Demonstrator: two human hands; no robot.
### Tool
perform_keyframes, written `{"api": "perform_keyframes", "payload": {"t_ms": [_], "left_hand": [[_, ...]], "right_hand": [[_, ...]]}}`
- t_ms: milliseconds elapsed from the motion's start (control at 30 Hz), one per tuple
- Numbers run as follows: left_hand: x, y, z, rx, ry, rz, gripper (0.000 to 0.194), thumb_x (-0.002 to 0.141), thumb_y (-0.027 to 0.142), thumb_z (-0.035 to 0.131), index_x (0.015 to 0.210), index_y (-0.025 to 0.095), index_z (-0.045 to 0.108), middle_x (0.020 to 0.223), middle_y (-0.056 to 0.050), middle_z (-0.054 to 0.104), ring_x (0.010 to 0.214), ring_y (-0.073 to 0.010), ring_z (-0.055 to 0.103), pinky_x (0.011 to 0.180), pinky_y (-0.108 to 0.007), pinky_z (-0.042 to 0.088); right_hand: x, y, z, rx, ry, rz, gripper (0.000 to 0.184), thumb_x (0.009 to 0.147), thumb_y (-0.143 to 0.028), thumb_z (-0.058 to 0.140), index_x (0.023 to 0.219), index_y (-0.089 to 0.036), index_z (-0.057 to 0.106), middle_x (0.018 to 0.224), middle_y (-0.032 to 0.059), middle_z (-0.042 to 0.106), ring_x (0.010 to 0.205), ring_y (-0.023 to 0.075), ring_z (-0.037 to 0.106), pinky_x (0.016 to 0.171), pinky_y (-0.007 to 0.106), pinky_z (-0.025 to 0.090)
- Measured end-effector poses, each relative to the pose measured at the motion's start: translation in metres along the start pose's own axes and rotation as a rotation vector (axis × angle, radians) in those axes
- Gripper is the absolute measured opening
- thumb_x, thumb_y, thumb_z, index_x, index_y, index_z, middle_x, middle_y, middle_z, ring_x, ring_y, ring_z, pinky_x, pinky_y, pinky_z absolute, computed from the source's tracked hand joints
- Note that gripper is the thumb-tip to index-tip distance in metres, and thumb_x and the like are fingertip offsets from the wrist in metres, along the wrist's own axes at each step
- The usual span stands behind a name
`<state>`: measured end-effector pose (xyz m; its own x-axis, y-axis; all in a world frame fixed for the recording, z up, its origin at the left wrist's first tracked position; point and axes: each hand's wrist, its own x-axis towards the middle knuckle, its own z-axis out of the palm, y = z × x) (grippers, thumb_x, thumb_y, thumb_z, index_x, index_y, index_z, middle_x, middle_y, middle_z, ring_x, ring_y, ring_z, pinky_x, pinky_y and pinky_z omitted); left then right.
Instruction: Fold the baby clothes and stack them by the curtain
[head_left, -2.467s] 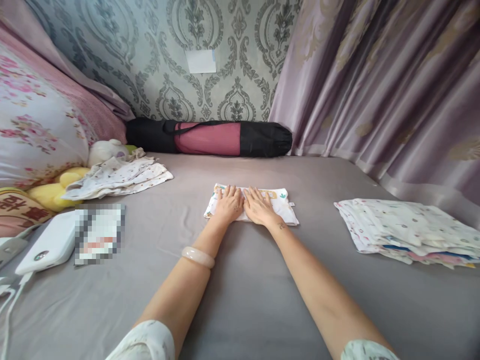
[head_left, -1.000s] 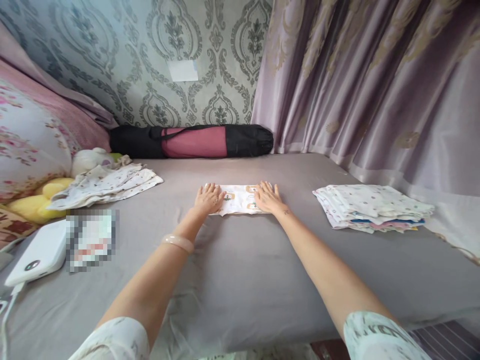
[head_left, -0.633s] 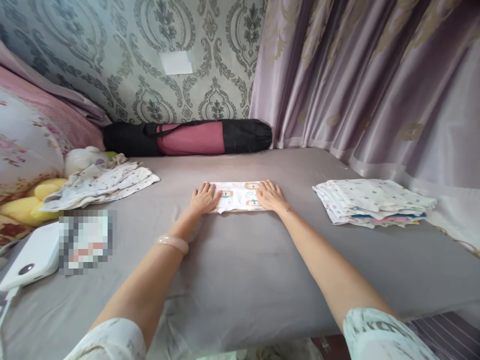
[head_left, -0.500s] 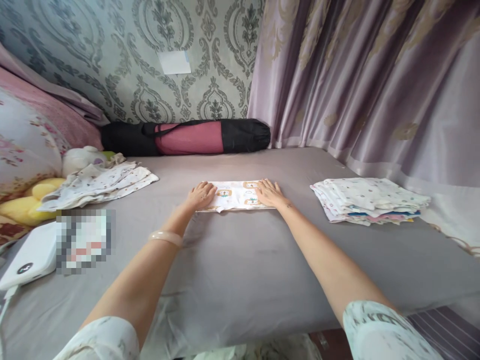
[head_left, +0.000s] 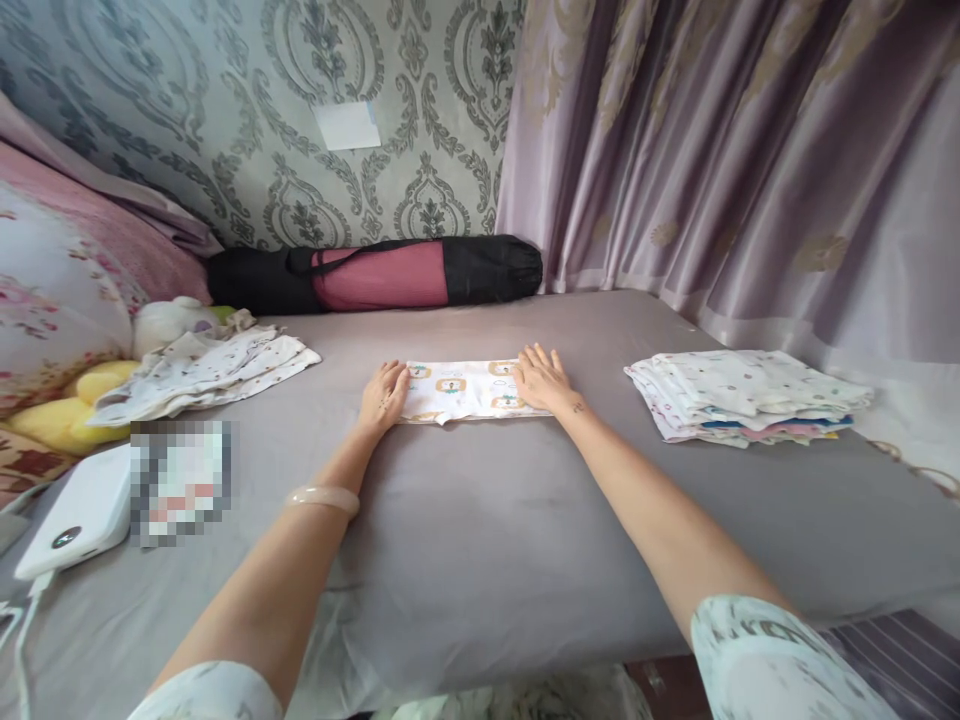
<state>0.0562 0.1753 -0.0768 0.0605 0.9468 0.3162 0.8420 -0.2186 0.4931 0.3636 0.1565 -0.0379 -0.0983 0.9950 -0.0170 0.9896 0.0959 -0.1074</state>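
Note:
A folded white cloth (head_left: pixel 472 393) with orange and green prints lies flat as a long strip on the grey bed sheet. At its left end rests my left hand (head_left: pixel 385 393), fingers stretched out along the edge, with a pale bangle (head_left: pixel 324 499) on that wrist. My right hand (head_left: pixel 543 382) is laid flat over the right end, its fingers spread. A small point of fabric sticks out from the cloth's near edge. Neither hand grips anything.
To the right lies a stack of folded printed cloths (head_left: pixel 750 395). On the left are a rumpled spotted cloth (head_left: pixel 214 370), a yellow plush toy (head_left: pixel 64 420), a white power bank (head_left: pixel 82 510) with cables and a blurred packet (head_left: pixel 184 485). A black-and-pink bag (head_left: pixel 379 275) lies along the wall.
My hands have moved apart from the middle of the cloth to its two ends, the left sliding outward most recently. More of the print shows between them. The view has shifted slightly.

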Motion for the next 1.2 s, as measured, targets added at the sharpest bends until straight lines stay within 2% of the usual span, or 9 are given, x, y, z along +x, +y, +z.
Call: {"api": "perform_keyframes", "payload": {"t_ms": [100, 267, 400, 567, 700, 867, 1000, 1100, 1200], "left_hand": [[-0.002, -0.001, -0.001, -0.02, -0.017, 0.034, 0.052, 0.096, 0.045, 0.031, 0.127, 0.017, 0.062, 0.141, -0.009, 0.054, 0.141, -0.0269, 0.035, 0.117, -0.042, 0.028], [-0.003, 0.0, 0.0, -0.052, -0.049, 0.033, 0.049, 0.095, 0.044, 0.034, 0.125, 0.02, 0.065, 0.137, -0.004, 0.059, 0.14, -0.0286, 0.038, 0.116, -0.043, 0.031], [-0.003, 0.0, -0.001, -0.085, -0.042, 0.015, 0.048, 0.094, 0.043, 0.034, 0.123, 0.021, 0.066, 0.134, -0.003, 0.061, 0.139, -0.0284, 0.039, 0.114, -0.042, 0.033], [-0.003, 0.0, -0.003, -0.115, -0.028, 0.014, 0.05, 0.093, 0.044, 0.033, 0.123, 0.019, 0.065, 0.133, -0.005, 0.062, 0.138, -0.0278, 0.039, 0.115, -0.041, 0.032], [-0.003, 0.001, -0.005, -0.135, -0.019, -0.006, 0.05, 0.093, 0.045, 0.034, 0.122, 0.018, 0.066, 0.134, -0.006, 0.061, 0.138, -0.0267, 0.039, 0.115, -0.039, 0.031], [-0.002, 0.001, -0.005, -0.152, 0.0, -0.005, 0.047, 0.093, 0.041, 0.034, 0.119, 0.018, 0.067, 0.131, -0.005, 0.063, 0.136, -0.0258, 0.043, 0.115, -0.039, 0.031], [-0.002, 0.003, -0.005, -0.18, 0.012, 0.008, 0.044, 0.093, 0.036, 0.033, 0.115, 0.019, 0.068, 0.126, -0.004, 0.066, 0.133, -0.0226, 0.046, 0.116, -0.036, 0.029], [-0.004, 0.006, -0.009, -0.198, 0.026, -0.036, 0.043, 0.093, 0.033, 0.034, 0.115, 0.018, 0.067, 0.124, -0.005, 0.066, 0.134, -0.0234, 0.045, 0.114, -0.036, 0.032], [-0.006, 0.009, -0.012, -0.213, 0.053, -0.094, 0.042, 0.093, 0.032, 0.035, 0.116, 0.018, 0.067, 0.124, -0.007, 0.066, 0.134, -0.0241, 0.046, 0.111, -0.035, 0.036]], "right_hand": [[0.003, -0.011, 0.005, 0.064, -0.014, -0.024, 0.066, 0.099, -0.044, 0.013, 0.152, -0.007, 0.028, 0.161, 0.011, 0.02, 0.148, 0.0227, 0.011, 0.119, 0.039, 0.009], [0.006, -0.013, 0.016, 0.075, -0.034, -0.016, 0.064, 0.099, -0.044, 0.013, 0.15, -0.01, 0.032, 0.159, 0.0115, 0.024, 0.147, 0.0236, 0.016, 0.119, 0.041, 0.007], [0.005, -0.013, 0.012, 0.066, -0.046, -0.017, 0.064, 0.099, -0.044, 0.015, 0.15, -0.009, 0.032, 0.159, 0.0124, 0.025, 0.147, 0.0246, 0.017, 0.119, 0.042, 0.008], [0.0, -0.036, 0.003, 0.073, -0.02, -0.082, 0.064, 0.099, -0.042, 0.014, 0.151, -0.008, 0.028, 0.161, 0.0116, 0.019, 0.149, 0.0234, 0.011, 0.119, 0.044, 0.006], [-0.001, -0.054, 0.007, 0.094, -0.067, -0.124, 0.065, 0.099, -0.042, 0.013, 0.152, -0.007, 0.027, 0.16, 0.0117, 0.02, 0.148, 0.0234, 0.012, 0.119, 0.043, 0.007], [0.004, -0.053, 0.018, 0.044, -0.069, -0.118, 0.066, 0.099, -0.044, 0.014, 0.152, -0.008, 0.026, 0.16, 0.0117, 0.021, 0.148, 0.0232, 0.014, 0.119, 0.044, 0.006], [0.007, -0.052, 0.016, 0.015, -0.107, -0.107, 0.066, 0.099, -0.044, 0.014, 0.153, -0.008, 0.024, 0.16, 0.0114, 0.02, 0.148, 0.0232, 0.013, 0.119, 0.044, 0.006], [0.009, -0.064, 0.01, 0.012, -0.11, -0.088, 0.065, 0.099, -0.043, 0.014, 0.152, -0.007, 0.026, 0.16, 0.0134, 0.02, 0.148, 0.0247, 0.014, 0.119, 0.047, 0.007], [0.011, -0.084, 0.008, 0.051, -0.03, -0.121, 0.065, 0.099, -0.042, 0.012, 0.151, -0.007, 0.028, 0.161, 0.0126, 0.018, 0.148, 0.0241, 0.011, 0.119, 0.047, 0.006]]}}
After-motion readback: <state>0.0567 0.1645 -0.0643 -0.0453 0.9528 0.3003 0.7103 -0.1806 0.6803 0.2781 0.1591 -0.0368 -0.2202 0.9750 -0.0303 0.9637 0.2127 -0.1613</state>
